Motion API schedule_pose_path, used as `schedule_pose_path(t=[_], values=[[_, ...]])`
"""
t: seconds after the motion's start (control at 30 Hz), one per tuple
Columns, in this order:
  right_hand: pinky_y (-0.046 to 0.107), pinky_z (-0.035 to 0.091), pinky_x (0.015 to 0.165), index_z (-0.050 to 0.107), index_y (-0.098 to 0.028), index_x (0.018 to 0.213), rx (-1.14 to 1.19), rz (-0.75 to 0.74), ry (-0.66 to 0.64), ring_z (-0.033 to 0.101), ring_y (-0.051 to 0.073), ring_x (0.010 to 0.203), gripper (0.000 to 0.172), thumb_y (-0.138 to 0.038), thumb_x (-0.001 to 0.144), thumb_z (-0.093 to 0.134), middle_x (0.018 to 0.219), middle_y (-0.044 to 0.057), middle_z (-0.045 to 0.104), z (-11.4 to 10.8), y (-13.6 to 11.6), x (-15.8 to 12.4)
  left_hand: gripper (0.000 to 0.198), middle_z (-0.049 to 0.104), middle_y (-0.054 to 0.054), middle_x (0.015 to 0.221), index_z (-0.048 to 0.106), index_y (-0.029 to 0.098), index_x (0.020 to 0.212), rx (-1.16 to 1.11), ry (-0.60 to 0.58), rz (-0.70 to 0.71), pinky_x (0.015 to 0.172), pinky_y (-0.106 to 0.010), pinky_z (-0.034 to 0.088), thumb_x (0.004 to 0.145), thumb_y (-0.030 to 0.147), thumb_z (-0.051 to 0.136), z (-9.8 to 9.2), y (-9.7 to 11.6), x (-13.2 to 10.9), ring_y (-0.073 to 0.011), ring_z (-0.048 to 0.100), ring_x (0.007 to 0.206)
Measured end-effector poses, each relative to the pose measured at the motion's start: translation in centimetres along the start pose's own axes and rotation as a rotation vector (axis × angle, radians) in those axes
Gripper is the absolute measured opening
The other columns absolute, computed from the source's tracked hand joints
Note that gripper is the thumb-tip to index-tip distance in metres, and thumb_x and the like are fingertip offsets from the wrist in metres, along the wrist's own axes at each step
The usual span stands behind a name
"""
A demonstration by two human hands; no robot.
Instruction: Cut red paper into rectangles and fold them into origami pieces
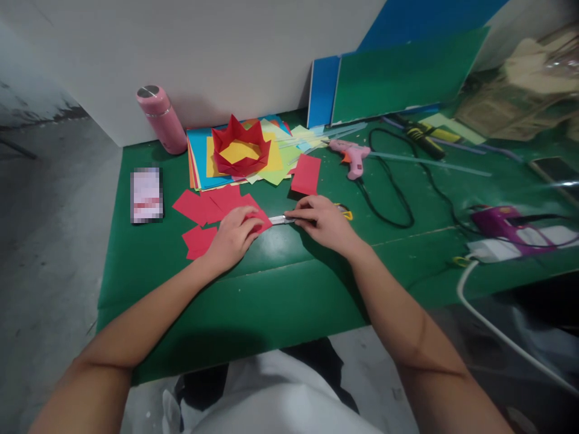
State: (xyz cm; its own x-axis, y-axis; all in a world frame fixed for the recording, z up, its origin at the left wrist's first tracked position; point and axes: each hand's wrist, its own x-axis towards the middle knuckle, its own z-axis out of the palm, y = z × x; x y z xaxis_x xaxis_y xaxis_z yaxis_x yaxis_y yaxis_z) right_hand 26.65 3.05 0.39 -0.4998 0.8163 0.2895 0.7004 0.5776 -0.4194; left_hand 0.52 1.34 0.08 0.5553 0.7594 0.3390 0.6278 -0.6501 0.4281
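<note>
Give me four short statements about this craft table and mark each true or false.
1. The left hand rests on a red paper piece. True.
2. The right hand holds the pink glue gun. False: the glue gun lies apart, further back; this hand is on the scissors.
3. The red paper crown sits on a stack of coloured paper. True.
4. The pink bottle lies on its side. False: it stands upright.

Bare green table [280,295] near; red paper pieces [199,208], glue gun [351,155] crowd beyond.
</note>
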Motion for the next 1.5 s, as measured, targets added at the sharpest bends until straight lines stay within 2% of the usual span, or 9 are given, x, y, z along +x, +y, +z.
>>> schedule_pose_path(t=[0.07,0.17,0.3,0.53,0.73,1.23,1.5], values=[[0.043,0.046,0.08,0.074,-0.031,0.108,-0.001,-0.008,-0.012,0.057,0.025,0.093,0.031,-0.018,0.09,0.052,0.097,0.009,0.063,0.0,0.0,0.0,0.021,0.063,-0.012,0.115,0.061,0.016,0.108,-0.032,-0.045,0.007,0.097,-0.043,0.047,0.097,0.027,0.048,0.0,-0.3,0.0,-0.0235,0.057,0.109],[0.042,0.045,0.081,0.073,-0.031,0.11,-0.012,-0.029,-0.018,0.055,0.024,0.092,0.033,-0.018,0.091,0.049,0.097,0.009,0.062,0.3,0.1,0.0,0.023,0.067,-0.011,0.114,0.062,0.016,0.108,-0.045,-0.049,-0.012,0.097,-0.042,0.047,0.097,0.03,0.048,0.0,-0.8,0.1,-0.0225,0.061,0.107],[0.041,0.044,0.08,0.073,-0.028,0.112,-0.029,-0.066,-0.024,0.053,0.024,0.092,0.035,-0.019,0.094,0.045,0.096,0.011,0.06,0.7,0.2,0.1,0.025,0.07,-0.009,0.111,0.064,0.015,0.107,-0.056,-0.048,0.003,0.096,-0.039,0.048,0.099,0.021,0.04,-0.2,-1.2,0.3,-0.0195,0.063,0.103],[0.04,0.044,0.082,0.07,-0.03,0.116,-0.006,-0.12,-0.038,0.053,0.023,0.094,0.032,-0.026,0.097,0.044,0.1,0.01,0.061,0.8,0.4,0.2,0.03,0.069,-0.01,0.11,0.065,0.016,0.107,-0.047,-0.075,0.037,0.094,-0.042,0.05,0.095,0.01,0.038,-0.4,-1.5,0.5,-0.0202,0.063,0.101],[0.039,0.043,0.08,0.07,-0.032,0.115,0.006,-0.144,-0.051,0.054,0.022,0.093,0.034,-0.026,0.098,0.041,0.099,0.009,0.062,0.9,0.8,0.5,0.034,0.07,-0.011,0.11,0.065,0.015,0.108,-0.055,-0.092,0.018,0.094,-0.042,0.051,0.093,0.006,0.036,-0.6,-1.4,0.5,-0.0205,0.063,0.103],[0.037,0.043,0.08,0.07,-0.033,0.114,0.052,-0.228,-0.12,0.054,0.02,0.091,0.037,-0.027,0.099,0.037,0.098,0.008,0.06,-0.1,1.6,0.6,0.031,0.07,-0.01,0.111,0.066,0.015,0.108,-0.054,-0.111,0.006,0.095,-0.042,0.051,0.094,0.009,0.039,-0.4,-1.7,0.6,-0.0204,0.063,0.105],[0.036,0.043,0.081,0.071,-0.035,0.112,0.047,-0.208,-0.108,0.053,0.019,0.09,0.036,-0.03,0.099,0.038,0.096,0.007,0.061,0.1,0.8,0.5,0.032,0.071,-0.008,0.109,0.067,0.018,0.105,-0.09,-0.129,-0.008,0.093,-0.041,0.051,0.092,0.008,0.041,-0.6,-2.1,0.8,-0.0193,0.064,0.103]])
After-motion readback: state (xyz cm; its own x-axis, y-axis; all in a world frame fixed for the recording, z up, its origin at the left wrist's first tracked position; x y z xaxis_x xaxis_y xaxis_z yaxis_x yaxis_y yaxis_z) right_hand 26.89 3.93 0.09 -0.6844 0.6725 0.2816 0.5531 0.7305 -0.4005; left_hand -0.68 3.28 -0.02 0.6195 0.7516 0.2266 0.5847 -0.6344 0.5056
